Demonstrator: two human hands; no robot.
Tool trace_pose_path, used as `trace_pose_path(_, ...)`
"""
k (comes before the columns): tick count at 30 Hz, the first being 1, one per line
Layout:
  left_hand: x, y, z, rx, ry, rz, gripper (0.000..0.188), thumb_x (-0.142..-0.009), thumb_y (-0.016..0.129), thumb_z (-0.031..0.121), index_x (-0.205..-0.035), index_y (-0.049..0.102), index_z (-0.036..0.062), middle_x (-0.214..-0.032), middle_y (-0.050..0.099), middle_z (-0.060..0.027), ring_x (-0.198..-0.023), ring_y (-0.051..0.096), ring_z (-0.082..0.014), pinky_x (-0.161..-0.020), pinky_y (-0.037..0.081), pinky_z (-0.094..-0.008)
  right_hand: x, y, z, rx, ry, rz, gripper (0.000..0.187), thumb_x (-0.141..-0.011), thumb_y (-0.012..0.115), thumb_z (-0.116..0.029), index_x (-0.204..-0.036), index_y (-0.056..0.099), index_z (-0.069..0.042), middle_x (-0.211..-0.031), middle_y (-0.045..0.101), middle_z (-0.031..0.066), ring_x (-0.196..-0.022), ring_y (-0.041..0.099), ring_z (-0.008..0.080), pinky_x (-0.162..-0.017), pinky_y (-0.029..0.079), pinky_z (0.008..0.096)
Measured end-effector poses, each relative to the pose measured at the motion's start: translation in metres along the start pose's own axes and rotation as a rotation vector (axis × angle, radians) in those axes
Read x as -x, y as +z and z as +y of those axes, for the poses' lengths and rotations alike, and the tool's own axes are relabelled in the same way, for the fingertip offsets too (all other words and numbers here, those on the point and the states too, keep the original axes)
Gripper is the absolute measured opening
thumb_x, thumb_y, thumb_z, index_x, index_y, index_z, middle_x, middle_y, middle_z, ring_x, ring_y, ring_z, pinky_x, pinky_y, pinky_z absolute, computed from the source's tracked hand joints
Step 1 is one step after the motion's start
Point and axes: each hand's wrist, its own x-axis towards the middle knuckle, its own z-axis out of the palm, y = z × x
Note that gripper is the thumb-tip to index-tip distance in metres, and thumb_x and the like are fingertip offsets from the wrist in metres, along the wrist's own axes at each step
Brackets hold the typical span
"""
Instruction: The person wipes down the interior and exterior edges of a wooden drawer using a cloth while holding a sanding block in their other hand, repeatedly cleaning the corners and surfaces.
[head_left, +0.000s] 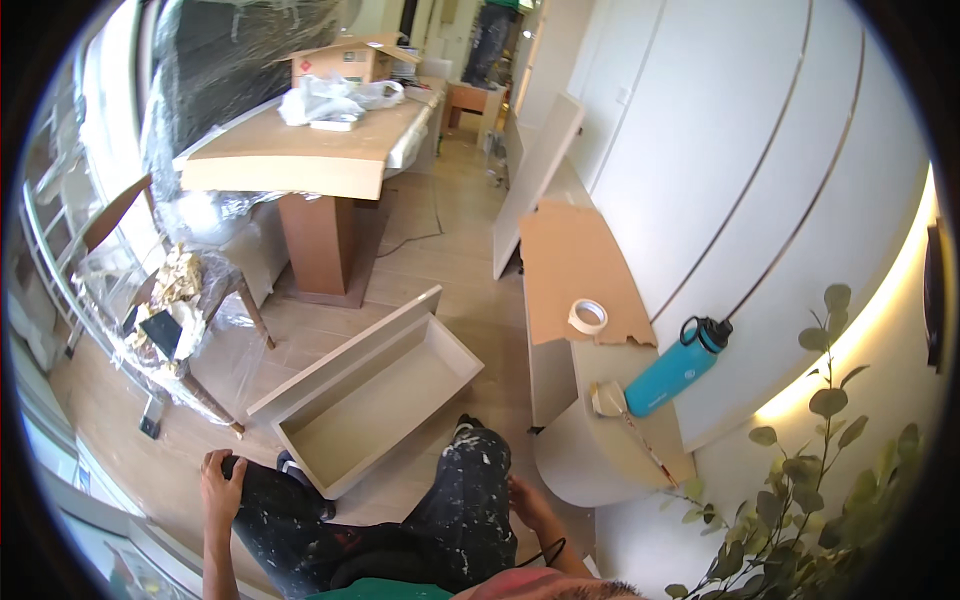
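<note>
My left hand (221, 478) rests on my left knee, its fingers lying over the dark, paint-spattered trousers (455, 500) with nothing in them. Beside my right leg is my right hand (522, 498), close against the trouser cloth. My leg hides part of its fingers, so their state is unclear. A pale wooden drawer (385, 405) stands on the floor between my feet, its inside facing up. Its longer front panel (345, 355) runs along the far left side. Neither hand touches the drawer.
At right, a low rounded cabinet (585, 460) holds cardboard (575, 260), a tape roll (587, 317), a blue bottle (680, 368) and a thin brush (650, 450). A plastic-wrapped chair (215, 290) stands left. Beyond are a covered table (290, 155) and a leaning panel (540, 185). A leafy plant (800, 490) stands near right.
</note>
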Motion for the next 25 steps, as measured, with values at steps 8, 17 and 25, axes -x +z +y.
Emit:
trace_pose_path(8,0.026,0.011,0.031,0.061,0.021,0.197,0.048,-0.087,0.076,0.028,-0.125,0.065,0.0013,-0.134,0.062,-0.0184,-0.128,0.055,-0.0397,-0.110,0.044,-0.0482,0.049,0.115,-0.110,0.351,-0.459,0.103,0.054,-0.110,0.051,-0.029,-0.152,0.043,0.004,-0.146,0.057,0.0178,-0.137,0.052,0.0247,-0.117,0.037,0.0375)
trace_pose_path(17,0.061,0.007,0.018,0.096,0.062,0.157,0.082,-0.092,0.073,0.045,-0.157,0.040,0.0100,-0.162,0.037,-0.0192,-0.149,0.036,-0.0414,-0.121,0.035,-0.0503,0.051,0.207,-0.107,1.334,-0.944,0.209,0.058,-0.103,0.062,-0.030,-0.150,0.048,0.000,-0.161,0.037,0.0274,-0.150,0.034,0.0425,-0.123,0.025,0.0519)
trace_pose_path(25,0.074,0.043,0.000,0.286,0.014,0.157,0.095,-0.090,0.072,0.057,-0.160,0.033,0.0061,-0.165,0.030,-0.0250,-0.151,0.034,-0.0416,-0.124,0.029,-0.0486,0.028,0.200,-0.130,1.720,-0.807,0.188,0.047,-0.099,0.067,-0.033,-0.135,0.065,-0.001,-0.149,0.054,0.0220,-0.139,0.049,0.0395,-0.118,0.035,0.0506)
